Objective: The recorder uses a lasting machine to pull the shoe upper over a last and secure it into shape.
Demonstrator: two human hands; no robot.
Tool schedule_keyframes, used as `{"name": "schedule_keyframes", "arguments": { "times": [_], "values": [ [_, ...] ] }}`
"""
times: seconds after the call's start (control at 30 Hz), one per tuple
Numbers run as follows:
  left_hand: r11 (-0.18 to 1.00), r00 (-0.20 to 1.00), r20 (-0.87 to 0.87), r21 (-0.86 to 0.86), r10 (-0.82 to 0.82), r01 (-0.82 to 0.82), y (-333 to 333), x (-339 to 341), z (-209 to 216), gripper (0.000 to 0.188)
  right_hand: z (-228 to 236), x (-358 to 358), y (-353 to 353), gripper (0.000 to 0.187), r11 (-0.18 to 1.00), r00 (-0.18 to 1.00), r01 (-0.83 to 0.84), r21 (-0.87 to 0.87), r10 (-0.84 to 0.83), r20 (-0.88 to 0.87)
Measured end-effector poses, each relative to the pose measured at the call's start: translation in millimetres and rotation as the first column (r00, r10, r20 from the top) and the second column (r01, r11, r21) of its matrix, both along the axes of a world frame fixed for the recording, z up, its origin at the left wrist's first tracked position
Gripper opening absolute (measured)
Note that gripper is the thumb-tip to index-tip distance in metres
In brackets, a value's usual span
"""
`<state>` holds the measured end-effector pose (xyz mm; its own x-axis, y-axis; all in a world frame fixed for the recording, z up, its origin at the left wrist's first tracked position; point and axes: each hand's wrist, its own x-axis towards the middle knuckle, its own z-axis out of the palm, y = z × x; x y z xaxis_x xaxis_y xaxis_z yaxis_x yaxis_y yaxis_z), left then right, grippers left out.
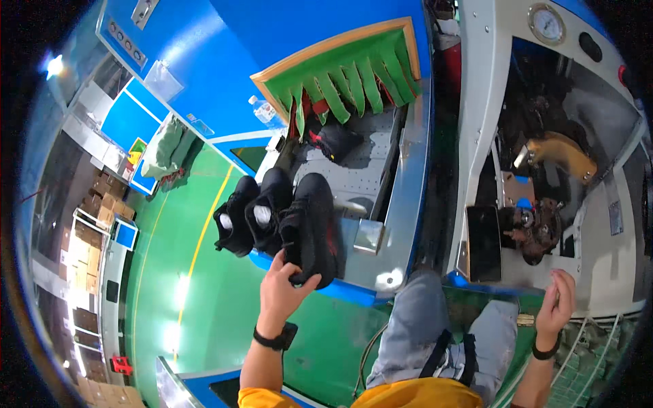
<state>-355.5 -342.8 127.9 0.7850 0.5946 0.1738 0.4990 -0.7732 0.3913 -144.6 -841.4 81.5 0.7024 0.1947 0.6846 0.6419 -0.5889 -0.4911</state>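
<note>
My left hand (286, 288) pinches the heel end of a black sneaker (314, 221), thumb on one side and fingers on the other. Two more black sneakers stand close beside it on the left, a middle sneaker (271, 207) and an outer sneaker (238, 216), both with something white inside. All three are at the end of a perforated grey conveyor bed (350, 178). On that bed, a dark shoe with red parts (335, 141) lies partly under a green strip curtain (340, 78). Over on the right, my right hand (558, 299) is empty with its fingers stretched upward, below a machine's opening.
The right-hand machine (483, 88) carries a pressure gauge (546, 24), a dark flat screen (483, 243) and a brown curved part (563, 156). A plastic bottle (265, 112) stands by the curtain. A small metal block (369, 236) sits on the conveyor's edge. Green floor (204, 224) spreads left.
</note>
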Motion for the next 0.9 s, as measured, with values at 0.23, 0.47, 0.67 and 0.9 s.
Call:
{"name": "schedule_keyframes", "arguments": {
  "times": [0.23, 0.47, 0.67, 0.9],
  "values": [
    [0.991, 0.993, 0.01, -0.068, -0.114, 0.115, 47, 72, 98, 0.024, -57, 30, 37, 0.032, 0.968, 0.979, 0.201, 0.15, -0.195, -0.054],
    [0.919, 0.782, -0.524, -0.004, -0.338, 0.395, 190, 301, 23, 0.087, -59, 31, 34, 0.032, 0.967, 0.961, 0.252, 0.035, -0.246, -0.126],
    [0.948, 0.904, -0.327, -0.062, 0.276, -0.312, 284, 415, -110, 0.098, -68, 15, 36, 0.035, 0.889, 0.888, 0.418, -0.187, -0.443, -0.122],
    [0.865, 0.933, 0.059, -0.4, 0.356, -0.305, 264, 412, -119, 0.073, -36, 22, 55, 0.029, 0.938, 0.936, 0.33, -0.107, -0.339, -0.088]
  ]
}}
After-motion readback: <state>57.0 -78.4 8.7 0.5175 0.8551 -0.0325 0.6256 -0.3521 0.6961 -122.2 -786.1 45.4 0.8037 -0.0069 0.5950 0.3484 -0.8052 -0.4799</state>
